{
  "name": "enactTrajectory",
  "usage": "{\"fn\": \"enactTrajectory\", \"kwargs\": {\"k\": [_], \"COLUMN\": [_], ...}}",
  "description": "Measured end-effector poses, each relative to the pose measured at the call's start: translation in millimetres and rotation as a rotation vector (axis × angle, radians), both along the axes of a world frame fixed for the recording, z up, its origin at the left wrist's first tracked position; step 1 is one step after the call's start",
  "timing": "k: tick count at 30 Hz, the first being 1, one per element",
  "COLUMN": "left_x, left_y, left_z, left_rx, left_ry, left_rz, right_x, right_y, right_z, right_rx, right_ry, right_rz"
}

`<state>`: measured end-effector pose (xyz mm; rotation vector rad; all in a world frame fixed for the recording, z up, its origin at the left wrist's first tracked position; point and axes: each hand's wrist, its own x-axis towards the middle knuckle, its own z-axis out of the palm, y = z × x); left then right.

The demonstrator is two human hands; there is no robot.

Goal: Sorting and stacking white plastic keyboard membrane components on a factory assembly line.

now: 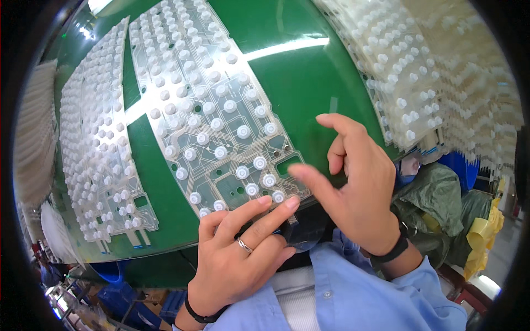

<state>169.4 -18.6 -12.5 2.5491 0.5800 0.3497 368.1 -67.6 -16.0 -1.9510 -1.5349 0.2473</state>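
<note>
A clear keyboard membrane sheet [232, 144] with printed circuit lines and rows of white rubber domes lies on the green tabletop in front of me. My left hand [237, 248], with a ring and a dark wristband, rests on its near end. The index and middle fingertips press flat beside the domes there, and the other fingers are bent. My right hand [359, 182] hovers at the right edge of the sheet, thumb and forefinger wide apart with nothing between them. Its thumb is slightly blurred.
A stack of similar domed sheets [102, 149] lies to the left. Another tall pile [408, 77] stands at the right, with fanned pale sheets [469, 66] beyond it. Grey-green plastic bags [433, 193], yellow wrapping [484, 243] and a blue bin [461, 168] sit below the table's right side.
</note>
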Motion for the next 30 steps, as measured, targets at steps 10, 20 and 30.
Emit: {"fn": "enactTrajectory", "kwargs": {"k": [10, 20, 30], "left_x": [-20.6, -50.6, -197.3], "left_y": [8.3, -5.6, 28.3], "left_z": [1.0, 20.5, 60.7], "left_rx": [-0.196, -0.315, 0.051], "left_ry": [-0.075, -0.343, -0.449], "left_rz": [-0.177, 0.001, 1.254], "right_x": [-8.9, 43.4, 197.6], "right_y": [-76.2, -60.1, -108.0], "right_z": [-13.4, 31.1, -39.6], "right_rx": [-0.322, 0.381, 0.095], "right_ry": [1.228, 0.868, 0.925], "right_rz": [-0.087, -0.289, -0.548]}}
